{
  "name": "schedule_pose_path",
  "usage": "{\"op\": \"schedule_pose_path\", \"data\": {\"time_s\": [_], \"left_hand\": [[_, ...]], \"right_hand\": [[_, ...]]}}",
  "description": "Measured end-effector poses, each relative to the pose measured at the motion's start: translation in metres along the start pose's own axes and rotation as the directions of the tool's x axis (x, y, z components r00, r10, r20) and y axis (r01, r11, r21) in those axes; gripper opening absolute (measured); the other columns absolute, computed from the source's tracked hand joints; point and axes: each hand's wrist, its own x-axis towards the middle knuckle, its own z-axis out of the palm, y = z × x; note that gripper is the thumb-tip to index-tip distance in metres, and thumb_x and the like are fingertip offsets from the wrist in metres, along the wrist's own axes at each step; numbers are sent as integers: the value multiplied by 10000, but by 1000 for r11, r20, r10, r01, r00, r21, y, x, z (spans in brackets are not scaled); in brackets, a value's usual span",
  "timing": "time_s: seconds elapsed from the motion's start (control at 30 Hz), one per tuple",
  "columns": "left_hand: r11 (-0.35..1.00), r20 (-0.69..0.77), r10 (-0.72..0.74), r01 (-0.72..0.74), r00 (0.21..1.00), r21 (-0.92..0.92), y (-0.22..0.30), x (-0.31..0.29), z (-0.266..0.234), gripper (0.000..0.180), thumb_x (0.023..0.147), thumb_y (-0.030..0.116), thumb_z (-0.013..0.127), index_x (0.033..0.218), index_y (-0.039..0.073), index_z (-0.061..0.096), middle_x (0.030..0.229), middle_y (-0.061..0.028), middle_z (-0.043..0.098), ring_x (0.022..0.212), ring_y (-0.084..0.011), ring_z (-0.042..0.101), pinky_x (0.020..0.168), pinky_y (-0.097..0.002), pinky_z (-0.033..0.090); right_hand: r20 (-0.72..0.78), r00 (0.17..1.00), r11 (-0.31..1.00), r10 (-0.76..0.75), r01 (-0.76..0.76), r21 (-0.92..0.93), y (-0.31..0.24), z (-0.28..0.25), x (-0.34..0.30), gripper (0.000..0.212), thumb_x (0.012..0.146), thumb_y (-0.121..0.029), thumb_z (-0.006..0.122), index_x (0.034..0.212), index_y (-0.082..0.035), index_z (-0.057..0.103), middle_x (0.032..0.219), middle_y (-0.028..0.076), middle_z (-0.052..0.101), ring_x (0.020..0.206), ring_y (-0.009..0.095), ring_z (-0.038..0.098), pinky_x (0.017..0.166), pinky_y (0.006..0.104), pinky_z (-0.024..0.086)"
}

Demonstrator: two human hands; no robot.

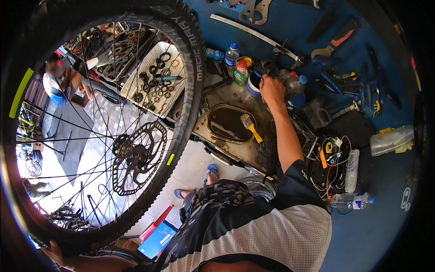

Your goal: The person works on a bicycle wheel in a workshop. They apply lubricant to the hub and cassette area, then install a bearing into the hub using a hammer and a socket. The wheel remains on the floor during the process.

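At the lower left, my left hand (56, 254) is closed round the knobbly tyre of a bicycle wheel (192, 86). The wheel stands upright and fills the left side, its spokes and black disc rotor (138, 156) facing me. My right hand (272, 88) reaches over the workbench, fingers curled at the rim of a small blue-and-white tub (253, 87). Whatever those fingers hold is hidden. Below the tub sits an oval pan (213, 129) of dark liquid, with a yellow-handled brush (252, 127) lying across its right edge.
Bottles (240, 72) stand behind the tub. Tools, including a red-handled one (337, 43), hang on the blue board. Tangled cables (333, 158) lie at right. Through the spokes show a white basket (156, 84) of rings and a seated person (56, 81). A lit screen (156, 240) is below.
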Motion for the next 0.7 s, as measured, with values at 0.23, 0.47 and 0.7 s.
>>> {"op": "schedule_pose_path", "data": {"time_s": [0.23, 0.47, 0.7], "left_hand": [[1000, -10, -2, 2, 1000, 10, -3, -1, -3, 851, 804, 314, 830, 1468, -40, 432, 1232, -141, 605, 1052, -242, 602, 953, -375, 484], [1000, -6, -14, 14, 1000, 8, -3, 3, -1, 846, 803, 307, 828, 1466, -40, 434, 1228, -138, 605, 1049, -238, 599, 955, -372, 480], [1000, -2, -12, 12, 1000, 1, -2, 0, -6, 841, 801, 301, 826, 1465, -40, 437, 1223, -134, 606, 1047, -235, 596, 957, -369, 476]], "right_hand": [[-47, 999, 1000, 6, -5, 21, -4, -20, 11, 191, 960, -270, 660, 1033, -104, 722, 993, 162, 734, 930, 392, 710, 811, 511, 573], [-36, 999, 996, 26, -23, 89, -1, -28, 30, 228, 983, -243, 641, 1054, -40, 716, 1042, 207, 722, 974, 418, 715, 810, 518, 587], [16, 997, 995, 75, -76, 61, 8, -20, 65, 240, 996, -143, 536, 1019, -26, 744, 1047, 240, 736, 1007, 429, 716, 867, 511, 585]]}}
